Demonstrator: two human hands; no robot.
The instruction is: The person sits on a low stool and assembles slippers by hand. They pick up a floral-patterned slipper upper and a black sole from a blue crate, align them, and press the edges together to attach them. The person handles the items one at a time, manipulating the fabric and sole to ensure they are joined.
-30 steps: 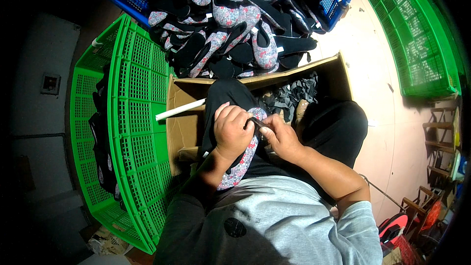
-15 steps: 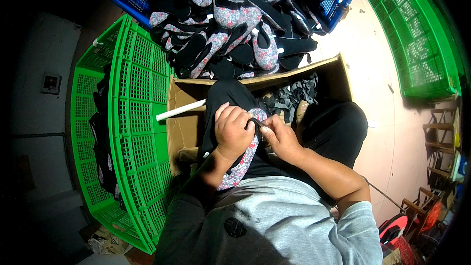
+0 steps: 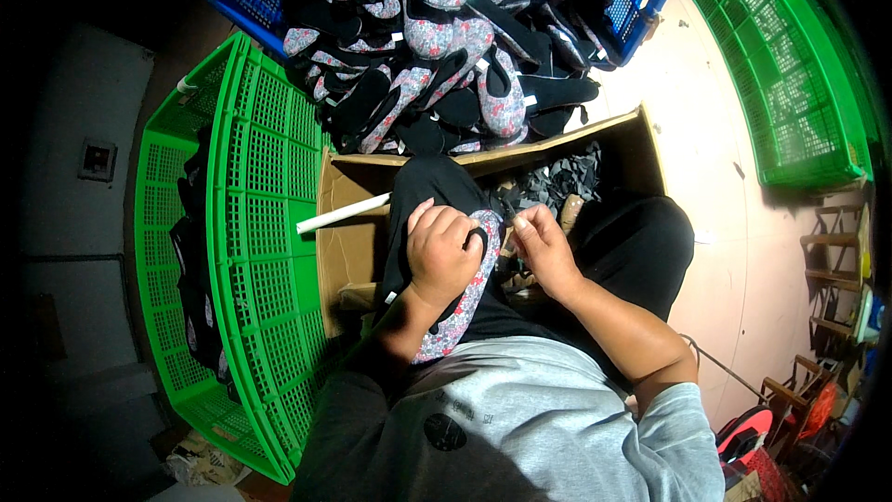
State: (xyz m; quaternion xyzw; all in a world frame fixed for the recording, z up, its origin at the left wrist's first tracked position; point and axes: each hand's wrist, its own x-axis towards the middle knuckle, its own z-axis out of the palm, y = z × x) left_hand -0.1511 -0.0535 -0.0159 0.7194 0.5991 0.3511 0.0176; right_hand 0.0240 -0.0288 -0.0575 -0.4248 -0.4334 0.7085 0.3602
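Observation:
A floral slipper [image 3: 464,311] with a dark inside lies lengthwise over my left thigh. My left hand [image 3: 444,251] is closed around its upper part, thumb near the opening. A short gap to the right, my right hand [image 3: 546,246] is pinched, fingertips together, beside the slipper's toe. Something small and dark shows at those fingertips, too small to name. Under the right hand, a cardboard box [image 3: 353,265] stands between and around my legs, with many dark grey scraps [image 3: 557,181] in it.
Ahead, a big pile of floral and black slippers [image 3: 427,84] spills from a blue crate [image 3: 243,0]. A green crate [image 3: 269,223] holding dark items stands at the left, a white tube [image 3: 342,213] beside it. Another green crate [image 3: 790,65] and a wooden rack [image 3: 832,270] are on the right.
My right hand has drawn away from the slipper's opening, slightly right and up, its fingertips still pinched. My left hand and the slipper have stayed nearly in place.

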